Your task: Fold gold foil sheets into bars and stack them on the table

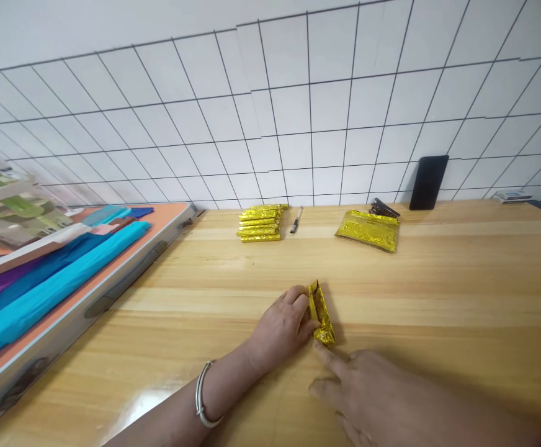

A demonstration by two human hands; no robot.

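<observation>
A piece of gold foil paper [324, 313], folded into a narrow trough with raised sides, stands on the wooden table in front of me. My left hand [286, 323], with a silver bangle at the wrist, grips its left side between thumb and fingers. Close to the near end of the foil, my right hand [368, 394] has its index finger stretched out, the tip at or touching the corner. The other right fingers are spread and hold nothing. Farther back lie a pile of rolled gold foil sticks [261, 223] and a flat stack of gold foil sheets [369, 231].
A pen-like tool [297, 220] lies beside the rolls. Behind the sheets is a black clip [383, 208]; a black phone [429, 182] leans on the tiled wall. At left, a box [168, 223] bears a turquoise roll [79, 273] and coloured paper. A small white item [512, 196] sits far right.
</observation>
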